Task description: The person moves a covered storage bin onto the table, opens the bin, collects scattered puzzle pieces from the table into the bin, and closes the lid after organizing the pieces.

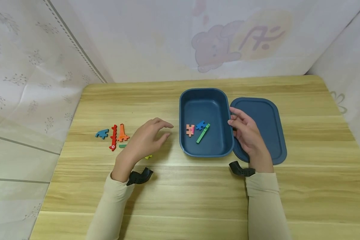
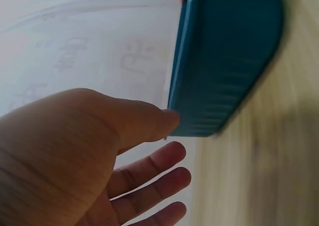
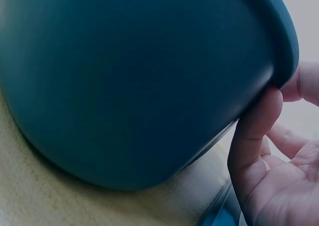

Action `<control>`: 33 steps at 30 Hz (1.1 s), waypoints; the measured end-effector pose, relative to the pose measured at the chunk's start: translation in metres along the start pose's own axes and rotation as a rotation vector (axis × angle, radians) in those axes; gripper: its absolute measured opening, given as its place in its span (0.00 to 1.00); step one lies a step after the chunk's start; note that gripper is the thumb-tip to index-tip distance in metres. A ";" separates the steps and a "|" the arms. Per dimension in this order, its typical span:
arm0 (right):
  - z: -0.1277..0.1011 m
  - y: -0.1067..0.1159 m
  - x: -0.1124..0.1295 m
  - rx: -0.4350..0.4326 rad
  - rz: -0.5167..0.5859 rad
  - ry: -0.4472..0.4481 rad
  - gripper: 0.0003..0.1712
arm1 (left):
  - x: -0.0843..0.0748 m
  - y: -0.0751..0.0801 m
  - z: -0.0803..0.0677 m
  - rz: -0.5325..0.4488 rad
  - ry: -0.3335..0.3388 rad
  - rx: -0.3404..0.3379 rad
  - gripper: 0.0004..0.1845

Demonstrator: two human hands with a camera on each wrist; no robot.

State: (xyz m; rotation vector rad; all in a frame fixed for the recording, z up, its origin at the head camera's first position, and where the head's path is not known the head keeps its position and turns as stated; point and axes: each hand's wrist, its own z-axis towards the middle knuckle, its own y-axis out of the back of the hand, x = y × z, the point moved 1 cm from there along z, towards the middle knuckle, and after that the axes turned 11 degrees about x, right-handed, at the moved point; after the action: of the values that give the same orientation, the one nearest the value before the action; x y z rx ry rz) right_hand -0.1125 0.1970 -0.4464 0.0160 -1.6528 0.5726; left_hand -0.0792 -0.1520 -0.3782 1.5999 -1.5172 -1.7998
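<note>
A dark blue box [image 1: 206, 151] stands open on the table. Inside it lie a salmon puzzle piece [image 1: 189, 130], a blue puzzle piece [image 1: 201, 125] and a narrow green piece [image 1: 203, 134]. My left hand [image 1: 147, 138] hovers left of the box, holding nothing, thumb and fingers apart and pointing at the wall. On the right side, my right hand [image 1: 247, 130] holds the box rim with thumb and fingers; the right wrist view shows the thumb [image 3: 261, 111] against the wall just under the rim.
A blue lid [image 1: 265, 123] lies right of the box, partly under my right hand. Left of my left hand are a teal piece [image 1: 102, 134], a red piece [image 1: 113, 137] and an orange piece [image 1: 122, 133]. Green [image 1: 122, 146] and yellow [image 1: 148, 157] pieces are partly hidden by it.
</note>
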 end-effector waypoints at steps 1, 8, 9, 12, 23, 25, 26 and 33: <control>0.000 0.000 0.000 -0.001 0.003 0.001 0.34 | 0.002 -0.001 -0.002 0.005 -0.003 -0.001 0.16; 0.001 0.001 0.000 -0.012 0.007 -0.006 0.36 | 0.011 -0.007 -0.020 0.031 0.002 -0.004 0.15; 0.001 0.001 -0.001 -0.012 0.005 -0.010 0.36 | 0.012 -0.008 -0.024 0.037 0.008 -0.001 0.15; 0.000 0.001 -0.002 -0.014 -0.003 -0.017 0.37 | 0.016 -0.011 -0.033 0.069 0.027 0.003 0.15; 0.003 -0.002 -0.005 -0.008 -0.045 -0.042 0.36 | 0.028 -0.019 -0.056 0.119 0.095 0.016 0.15; 0.003 -0.002 -0.005 -0.013 -0.050 -0.047 0.35 | 0.030 -0.020 -0.060 0.115 0.107 0.019 0.15; 0.003 -0.002 -0.005 -0.015 -0.052 -0.048 0.35 | 0.031 -0.021 -0.062 0.111 0.111 0.020 0.15; 0.001 0.000 -0.004 -0.027 -0.046 -0.036 0.36 | 0.036 -0.028 -0.065 0.108 0.104 0.018 0.18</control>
State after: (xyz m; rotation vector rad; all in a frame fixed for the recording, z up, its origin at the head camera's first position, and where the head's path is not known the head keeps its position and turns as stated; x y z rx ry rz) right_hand -0.1123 0.1957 -0.4501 0.0443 -1.6903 0.5180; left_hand -0.0250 -0.2011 -0.4093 1.5623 -1.5450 -1.6246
